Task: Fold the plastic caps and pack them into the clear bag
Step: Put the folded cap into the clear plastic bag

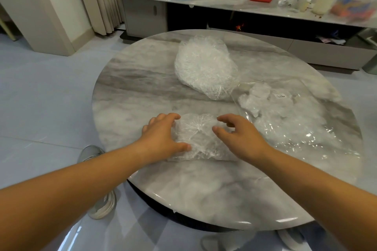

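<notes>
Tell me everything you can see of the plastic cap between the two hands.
The plastic cap is thin, clear, crinkled film, gathered into a rumpled oblong bundle lying flat on the near half of the marble table. The left hand grips its left end, fingers curled over the far side, thumb pressed on top. The right hand lies over its right end, thumb touching the film; whether it grips is unclear.

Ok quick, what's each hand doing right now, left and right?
Left hand: grips the left edge of the crumpled clear plastic cap.
Right hand: curled over the same cap; grip cannot be told.
</notes>
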A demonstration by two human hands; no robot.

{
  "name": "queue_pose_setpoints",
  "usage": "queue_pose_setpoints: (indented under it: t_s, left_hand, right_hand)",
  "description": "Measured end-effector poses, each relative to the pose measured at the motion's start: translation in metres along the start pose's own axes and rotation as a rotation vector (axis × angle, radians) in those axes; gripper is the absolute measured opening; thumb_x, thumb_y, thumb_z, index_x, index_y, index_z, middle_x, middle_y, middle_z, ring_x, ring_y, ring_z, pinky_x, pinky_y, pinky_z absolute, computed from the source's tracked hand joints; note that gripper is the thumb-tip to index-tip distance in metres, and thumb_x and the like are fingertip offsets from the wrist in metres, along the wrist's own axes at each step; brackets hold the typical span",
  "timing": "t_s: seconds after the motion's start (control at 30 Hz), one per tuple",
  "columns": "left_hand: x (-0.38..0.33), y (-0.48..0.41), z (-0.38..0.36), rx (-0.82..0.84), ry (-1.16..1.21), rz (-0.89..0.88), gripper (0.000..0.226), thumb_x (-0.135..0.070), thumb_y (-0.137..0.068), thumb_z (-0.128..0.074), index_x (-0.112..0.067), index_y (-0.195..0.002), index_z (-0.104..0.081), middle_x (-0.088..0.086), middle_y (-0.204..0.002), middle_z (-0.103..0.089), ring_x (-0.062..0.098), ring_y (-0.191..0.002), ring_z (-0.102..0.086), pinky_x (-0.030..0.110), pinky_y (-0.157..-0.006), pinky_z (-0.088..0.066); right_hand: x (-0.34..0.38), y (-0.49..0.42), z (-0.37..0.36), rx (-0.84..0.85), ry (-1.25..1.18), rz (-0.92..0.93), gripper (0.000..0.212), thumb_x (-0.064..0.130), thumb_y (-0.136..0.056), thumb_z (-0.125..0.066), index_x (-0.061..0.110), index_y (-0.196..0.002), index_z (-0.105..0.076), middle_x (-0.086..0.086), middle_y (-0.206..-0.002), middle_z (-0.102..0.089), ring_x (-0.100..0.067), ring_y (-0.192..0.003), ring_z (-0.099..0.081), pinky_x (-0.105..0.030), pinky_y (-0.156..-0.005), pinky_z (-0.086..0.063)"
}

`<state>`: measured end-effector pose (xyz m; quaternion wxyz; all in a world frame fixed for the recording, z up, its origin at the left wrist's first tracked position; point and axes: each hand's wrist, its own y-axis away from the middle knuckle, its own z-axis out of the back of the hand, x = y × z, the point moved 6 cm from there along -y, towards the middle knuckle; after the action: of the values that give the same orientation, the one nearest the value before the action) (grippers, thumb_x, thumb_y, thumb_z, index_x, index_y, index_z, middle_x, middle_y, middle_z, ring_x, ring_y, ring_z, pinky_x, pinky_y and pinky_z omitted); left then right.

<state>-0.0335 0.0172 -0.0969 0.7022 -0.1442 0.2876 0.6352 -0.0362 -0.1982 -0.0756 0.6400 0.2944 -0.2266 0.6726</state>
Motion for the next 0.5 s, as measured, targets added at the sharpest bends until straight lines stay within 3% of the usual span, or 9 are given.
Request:
queue_pose_setpoints:
  t_s: [0.2, 0.33, 0.5]
  left_hand:
    - [0.001, -0.005, -0.002, -0.005, 0.044, -0.006, 0.098, -0.054, -0.069, -0.085, -0.033, -0.148, -0.032, -0.011, -0.126, -0.045, 0.014, -0.124, -0.043, 0.036, -0.111, -0.030]
    - [0.003, -0.006, -0.002, 0.001, 0.066, -0.020, 0.102, -0.054, -0.067, -0.086, -0.034, -0.150, -0.030, -0.013, -0.123, -0.044, 0.013, -0.123, -0.042, 0.035, -0.112, -0.029]
    - [0.002, -0.003, -0.001, 0.016, 0.069, -0.063, 0.104, -0.055, -0.066, -0.086, -0.036, -0.150, -0.028, -0.015, -0.123, -0.043, 0.009, -0.122, -0.041, 0.033, -0.112, -0.028]
  right_hand:
    - [0.009, -0.029, 0.005, -0.044, -0.115, -0.054, 0.033, 0.038, -0.092, -0.072, 0.021, -0.120, -0.068, 0.015, -0.106, -0.057, 0.004, -0.086, -0.055, -0.016, -0.073, -0.042]
    - [0.005, -0.039, -0.008, 0.052, -0.174, -0.083, 0.049, 0.038, -0.088, -0.077, 0.019, -0.130, -0.062, 0.001, -0.126, -0.062, -0.012, -0.115, -0.060, -0.027, -0.095, -0.049]
    - [0.005, -0.047, -0.011, 0.112, -0.297, -0.197, 0.056, 0.037, -0.082, -0.083, 0.018, -0.130, -0.059, -0.004, -0.103, -0.068, -0.016, -0.088, -0.068, -0.025, -0.071, -0.051]
